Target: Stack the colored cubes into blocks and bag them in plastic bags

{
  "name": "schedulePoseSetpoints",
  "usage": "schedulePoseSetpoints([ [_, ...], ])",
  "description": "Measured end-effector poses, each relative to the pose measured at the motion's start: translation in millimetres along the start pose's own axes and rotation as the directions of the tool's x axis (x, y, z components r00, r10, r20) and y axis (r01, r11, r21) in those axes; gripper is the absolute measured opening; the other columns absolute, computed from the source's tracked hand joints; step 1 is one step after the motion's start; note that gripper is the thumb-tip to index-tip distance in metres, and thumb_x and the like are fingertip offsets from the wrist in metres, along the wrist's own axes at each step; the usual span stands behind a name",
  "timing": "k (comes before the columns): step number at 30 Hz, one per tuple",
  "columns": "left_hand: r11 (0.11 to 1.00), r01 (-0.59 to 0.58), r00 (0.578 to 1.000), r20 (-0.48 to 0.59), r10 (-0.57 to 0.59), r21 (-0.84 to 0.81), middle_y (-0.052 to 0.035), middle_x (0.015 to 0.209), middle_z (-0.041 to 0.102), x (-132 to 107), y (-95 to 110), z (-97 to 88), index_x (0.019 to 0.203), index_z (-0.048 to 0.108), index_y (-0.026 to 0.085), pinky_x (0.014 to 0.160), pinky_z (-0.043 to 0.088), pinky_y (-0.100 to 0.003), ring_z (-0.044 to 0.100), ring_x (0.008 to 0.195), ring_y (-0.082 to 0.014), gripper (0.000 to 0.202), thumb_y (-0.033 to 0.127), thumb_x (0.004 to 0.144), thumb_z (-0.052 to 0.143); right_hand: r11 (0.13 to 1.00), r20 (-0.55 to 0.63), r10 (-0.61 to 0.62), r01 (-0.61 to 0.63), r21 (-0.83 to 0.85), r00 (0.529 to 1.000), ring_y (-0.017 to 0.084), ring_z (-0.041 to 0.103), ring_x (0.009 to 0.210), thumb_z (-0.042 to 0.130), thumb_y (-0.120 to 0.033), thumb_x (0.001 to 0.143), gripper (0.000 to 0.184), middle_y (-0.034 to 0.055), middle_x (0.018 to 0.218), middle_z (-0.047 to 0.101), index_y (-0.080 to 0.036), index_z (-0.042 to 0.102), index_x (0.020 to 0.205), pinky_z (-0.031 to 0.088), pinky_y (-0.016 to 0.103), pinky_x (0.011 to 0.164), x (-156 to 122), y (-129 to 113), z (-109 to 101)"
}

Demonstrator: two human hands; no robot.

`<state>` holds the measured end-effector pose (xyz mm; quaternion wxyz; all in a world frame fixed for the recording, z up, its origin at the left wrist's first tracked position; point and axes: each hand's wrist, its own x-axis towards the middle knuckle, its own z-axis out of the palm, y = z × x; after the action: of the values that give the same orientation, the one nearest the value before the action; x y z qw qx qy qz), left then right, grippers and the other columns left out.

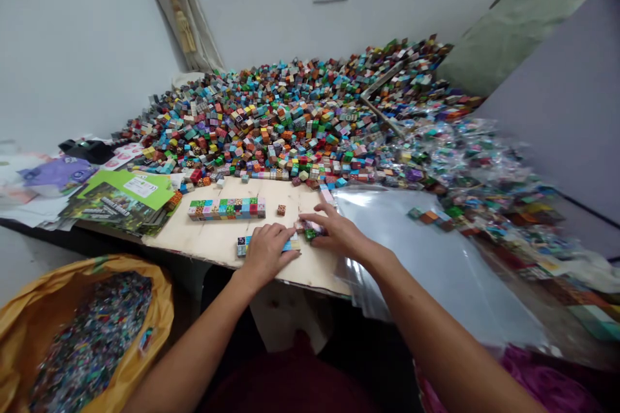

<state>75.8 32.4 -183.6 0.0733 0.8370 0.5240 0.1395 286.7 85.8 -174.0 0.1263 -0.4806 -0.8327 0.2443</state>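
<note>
My left hand grips a short row of small printed cubes, fingers along the far side and thumb on the near side. Its palm hides the middle of that row. Just to the right, my right hand has a few cubes, green and pinkish, between its fingers and thumb; motion blurs them. Behind both hands lies a longer block of colourful cubes, set in even rows. A single brown cube sits apart, beyond my left fingers. All rest on a pale wooden board.
A large heap of loose cubes covers the back against the wall. Clear plastic sheets lie at right, near bagged cubes. Green cards are at left. Below them stands a yellow bag of small glittery pieces.
</note>
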Motion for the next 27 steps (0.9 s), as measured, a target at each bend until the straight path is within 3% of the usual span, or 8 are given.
schedulePoseSetpoints([
  [4,1.000,0.024,1.000,-0.012,-0.024,0.002,-0.0043,0.108,0.061,0,-1,0.5,0.120,0.054,0.024,0.082,0.041,-0.037,0.054,0.100,-0.0237,0.045,0.042,0.081,0.066,0.995,0.106,-0.021,0.032,-0.098,0.994,0.020,0.059,0.090,0.070,-0.013,0.069,0.056,0.0073,0.113,0.050,-0.026,0.058,0.122,0.046,0.029,0.079,5,-5,-5],
  [7,1.000,0.029,1.000,-0.009,-0.029,-0.001,-0.0045,0.108,0.061,0,-2,-0.2,0.119,0.054,0.023,0.083,0.042,-0.037,0.054,0.101,-0.0239,0.044,0.041,0.081,0.065,0.990,0.116,-0.010,0.026,-0.139,0.993,0.019,0.059,0.086,0.067,-0.014,0.072,0.050,0.0068,0.115,0.050,-0.028,0.057,0.119,0.045,0.028,0.072,-6,-7,-7],
  [12,1.000,0.028,1.000,-0.012,-0.028,-0.005,-0.0052,0.109,0.061,-1,-3,-1.0,0.119,0.054,0.023,0.083,0.042,-0.038,0.054,0.100,-0.0242,0.044,0.041,0.081,0.065,0.947,-0.018,0.016,-0.021,-0.321,1.000,0.033,0.051,0.105,0.070,-0.035,0.076,0.038,0.0110,0.133,0.045,-0.031,0.063,0.113,0.041,0.043,0.079,-20,-16,-5],
  [17,1.000,0.028,0.999,-0.023,-0.028,-0.008,-0.0048,0.109,0.061,-2,-3,1.5,0.120,0.054,0.023,0.083,0.042,-0.038,0.054,0.101,-0.0241,0.044,0.041,0.081,0.065,0.928,-0.130,-0.067,0.014,-0.373,0.989,0.031,0.049,0.103,0.061,-0.029,0.083,0.016,0.0111,0.116,0.057,-0.024,0.069,0.096,0.039,0.042,0.079,-18,-30,9],
  [20,1.000,0.026,0.999,-0.028,-0.026,-0.003,-0.0046,0.110,0.060,-2,-3,2.2,0.120,0.053,0.024,0.083,0.041,-0.037,0.054,0.101,-0.0237,0.044,0.041,0.081,0.065,0.958,-0.177,-0.091,0.038,-0.283,0.980,0.028,0.052,0.097,0.060,-0.027,0.083,0.013,0.0088,0.107,0.061,-0.023,0.069,0.092,0.039,0.040,0.079,-15,-33,15],
  [23,1.000,0.020,0.999,-0.029,-0.019,0.007,-0.0045,0.109,0.061,-2,-3,1.3,0.119,0.054,0.024,0.082,0.041,-0.037,0.054,0.100,-0.0237,0.043,0.042,0.082,0.064,0.998,-0.323,-0.064,0.059,-0.027,0.944,0.026,0.054,0.098,0.056,-0.035,0.087,0.017,0.0069,0.103,0.062,-0.023,0.067,0.094,0.041,0.039,0.084,-9,-25,8],
  [25,1.000,0.022,1.000,-0.022,-0.022,0.011,-0.0045,0.108,0.061,-1,-3,0.3,0.118,0.054,0.024,0.082,0.042,-0.036,0.054,0.100,-0.0239,0.043,0.042,0.081,0.065,0.995,-0.430,0.024,0.020,0.097,0.902,0.024,0.055,0.098,0.056,-0.040,0.087,0.027,0.0080,0.107,0.060,-0.022,0.064,0.106,0.043,0.037,0.086,-6,-14,-2],
  [27,1.000,0.027,1.000,-0.016,-0.027,0.009,-0.0047,0.108,0.061,-1,-3,-0.5,0.119,0.054,0.023,0.082,0.042,-0.037,0.054,0.100,-0.0242,0.044,0.042,0.081,0.065,0.989,-0.442,0.134,-0.089,0.121,0.887,0.023,0.058,0.089,0.060,-0.043,0.083,0.044,0.0092,0.112,0.057,-0.023,0.056,0.123,0.046,0.036,0.081,-7,-2,-11],
])
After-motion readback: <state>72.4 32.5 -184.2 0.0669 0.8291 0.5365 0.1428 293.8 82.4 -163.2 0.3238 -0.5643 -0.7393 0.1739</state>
